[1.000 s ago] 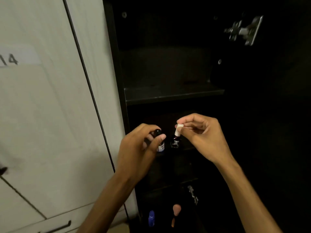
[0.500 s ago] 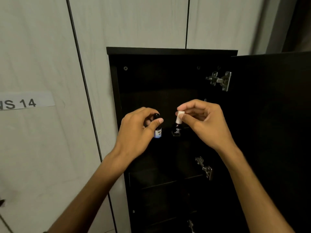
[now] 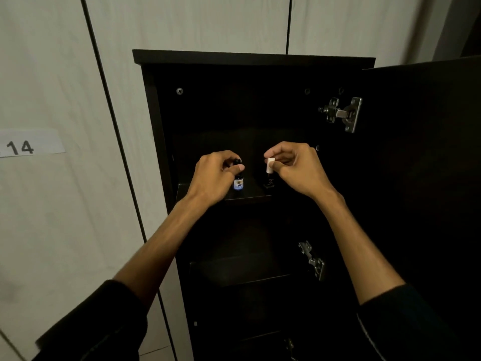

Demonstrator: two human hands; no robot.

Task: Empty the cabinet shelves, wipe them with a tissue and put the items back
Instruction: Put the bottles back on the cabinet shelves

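- Pale wall panels [image 3: 182,24]: behind and above both hands, running left of the left hand.
- Dark vertical seams [image 3: 288,24]: dividing those panels, one above the hands.
- White label [image 3: 28,143] reading "14": on the panel well left of the left hand, at about hand height.

Black cabinet [image 3: 253,59]; dark bottle [image 3: 238,182], blue-white label; dark bottle [image 3: 269,178], white cap; pale grey wall [image 3: 65,204].

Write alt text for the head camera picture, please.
Two bare hands each pinch a small bottle by its cap at a dark cabinet's upper shelf: the left hand a blue-labelled bottle, the right hand a white-capped dark bottle. The cabinet door stands open at right.
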